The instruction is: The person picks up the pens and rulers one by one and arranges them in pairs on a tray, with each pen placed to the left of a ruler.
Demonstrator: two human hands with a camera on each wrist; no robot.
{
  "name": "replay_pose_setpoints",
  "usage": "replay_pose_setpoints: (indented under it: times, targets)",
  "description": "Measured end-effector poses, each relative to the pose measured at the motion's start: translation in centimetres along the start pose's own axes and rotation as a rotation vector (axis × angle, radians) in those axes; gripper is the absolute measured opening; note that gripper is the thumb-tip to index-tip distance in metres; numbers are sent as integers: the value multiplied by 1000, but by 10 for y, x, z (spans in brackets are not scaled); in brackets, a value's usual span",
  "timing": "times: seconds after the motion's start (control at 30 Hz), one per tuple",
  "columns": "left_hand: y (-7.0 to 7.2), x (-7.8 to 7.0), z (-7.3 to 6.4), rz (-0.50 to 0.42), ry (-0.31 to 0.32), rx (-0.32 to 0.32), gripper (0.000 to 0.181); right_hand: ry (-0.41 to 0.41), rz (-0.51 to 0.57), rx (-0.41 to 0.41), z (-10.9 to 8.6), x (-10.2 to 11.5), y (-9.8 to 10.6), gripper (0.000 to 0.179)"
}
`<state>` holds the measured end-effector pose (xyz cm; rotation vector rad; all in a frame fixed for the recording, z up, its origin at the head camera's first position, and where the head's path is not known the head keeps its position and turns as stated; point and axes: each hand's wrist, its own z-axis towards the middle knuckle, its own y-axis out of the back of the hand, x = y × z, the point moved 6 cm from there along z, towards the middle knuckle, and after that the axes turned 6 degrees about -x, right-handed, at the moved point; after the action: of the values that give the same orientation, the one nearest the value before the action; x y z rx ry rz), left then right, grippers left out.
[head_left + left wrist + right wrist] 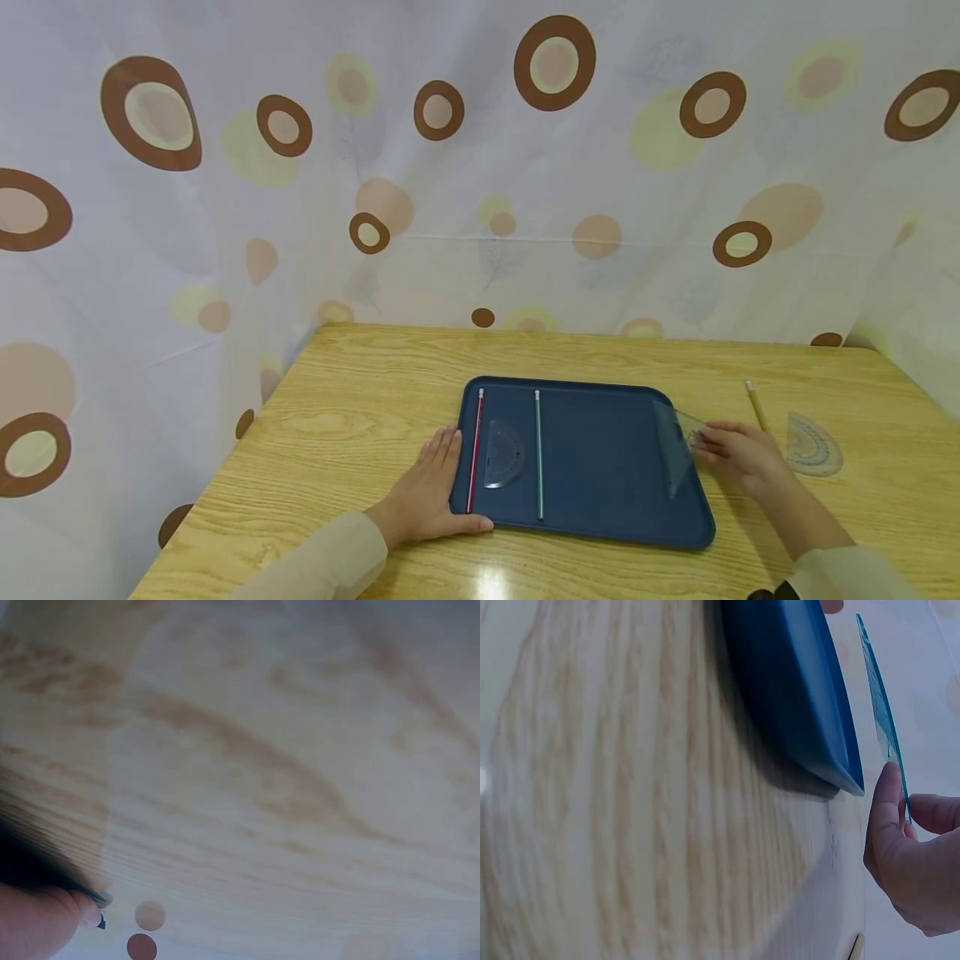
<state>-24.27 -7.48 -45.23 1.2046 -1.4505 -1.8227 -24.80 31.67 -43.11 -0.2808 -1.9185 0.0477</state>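
Observation:
My right hand (738, 454) pinches a clear set square (672, 450) between thumb and fingers, over the right side of a dark blue tray (600, 467). In the right wrist view, this set square (881, 712) appears nearly edge-on, above the tray's rim (829, 690). At the tray's near left corner rests my left hand (427, 492), fingers straight along the side and thumb at the front rim. On the tray lie a red pencil (476, 450), a clear protractor (504, 454) and a green pencil (539, 454), the protractor between the two pencils.
Right of the tray, on the wooden table (360, 417), lie a yellow pencil (756, 404) and another clear protractor (813, 446), the pencil partly behind my right hand. A patterned curtain (465, 183) stands behind the table and along its sides.

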Motion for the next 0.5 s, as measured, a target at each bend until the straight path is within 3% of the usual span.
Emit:
replay_pose_setpoints:
  times: [0.23, 0.5]
  targets:
    - [0, 0, 0, 0, -5, -4, 119, -1, -14, -24, 1, -1, -9, 4]
    - [0, 0, 0, -2, -9, -10, 119, -2, 0, -17, 2, -3, -17, 18]
